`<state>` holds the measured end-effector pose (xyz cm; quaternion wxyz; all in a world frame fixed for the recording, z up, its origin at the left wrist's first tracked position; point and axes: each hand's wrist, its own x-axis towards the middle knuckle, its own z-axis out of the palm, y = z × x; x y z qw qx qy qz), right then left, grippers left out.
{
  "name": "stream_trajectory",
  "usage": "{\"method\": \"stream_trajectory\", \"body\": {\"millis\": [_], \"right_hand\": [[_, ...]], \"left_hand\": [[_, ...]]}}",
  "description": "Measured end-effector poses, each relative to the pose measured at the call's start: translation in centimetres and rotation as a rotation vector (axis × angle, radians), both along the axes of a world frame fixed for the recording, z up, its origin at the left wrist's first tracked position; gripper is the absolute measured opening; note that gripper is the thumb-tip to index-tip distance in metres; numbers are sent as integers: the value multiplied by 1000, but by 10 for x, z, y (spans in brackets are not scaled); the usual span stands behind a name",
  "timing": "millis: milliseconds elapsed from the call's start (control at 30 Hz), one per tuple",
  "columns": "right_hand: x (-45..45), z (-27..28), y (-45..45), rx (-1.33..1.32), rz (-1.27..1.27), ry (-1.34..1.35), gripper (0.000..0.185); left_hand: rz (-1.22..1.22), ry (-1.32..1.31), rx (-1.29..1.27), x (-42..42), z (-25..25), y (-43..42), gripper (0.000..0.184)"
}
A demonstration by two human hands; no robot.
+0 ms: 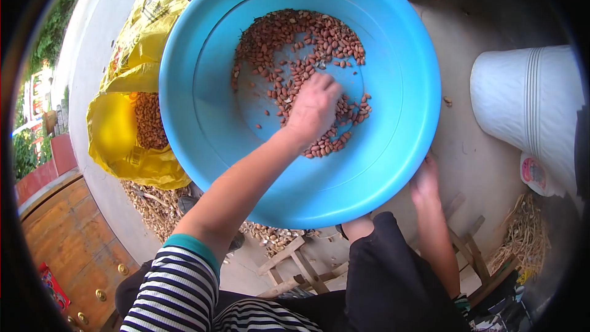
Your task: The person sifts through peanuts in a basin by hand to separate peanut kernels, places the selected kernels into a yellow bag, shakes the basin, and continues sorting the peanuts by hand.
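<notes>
A large blue plastic basin (402,86) is tilted toward me above my knees. Shelled reddish-brown peanuts (292,31) lie across its bottom, thickest along the far side, with bits of husk among them. My left hand (314,107) reaches into the basin, its fingers curled down at the peanuts; it is slightly blurred and its fingertips are hidden. At the lower right, my right hand (425,181) grips the basin's rim from outside, its fingers partly hidden behind the rim.
Left of the basin stands an open yellow bag (101,117) holding more peanuts. Empty shells (150,206) lie on the floor. A white container (522,95) lies at right, near dry stalks (522,233). A wooden cabinet (77,227) is at lower left.
</notes>
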<state>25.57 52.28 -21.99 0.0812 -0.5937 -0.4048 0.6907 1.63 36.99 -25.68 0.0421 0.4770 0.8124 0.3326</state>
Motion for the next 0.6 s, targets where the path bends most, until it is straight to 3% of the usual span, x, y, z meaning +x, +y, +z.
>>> {"method": "stream_trajectory", "body": {"millis": [100,333,433,533,567,600], "right_hand": [[4,-4,-1,3,-5,4,28],[-2,0,-3,-7,-32,-18,24],[2,-4,0,-22,-38,-25,23],[7,-9,2,-25,-35,-9,23],[8,-10,2,-19,-23,11,23],[8,-11,2,-20,-24,13,23]], "left_hand": [[208,81,30,-26,-4,5,22],[89,78,-118,-60,-14,10,18],[291,-142,52,-53,-8,-9,10],[525,-789,86,-46,15,-26,7],[525,-785,86,-42,18,-29,7],[534,-943,199,-37,20,-30,6]]}}
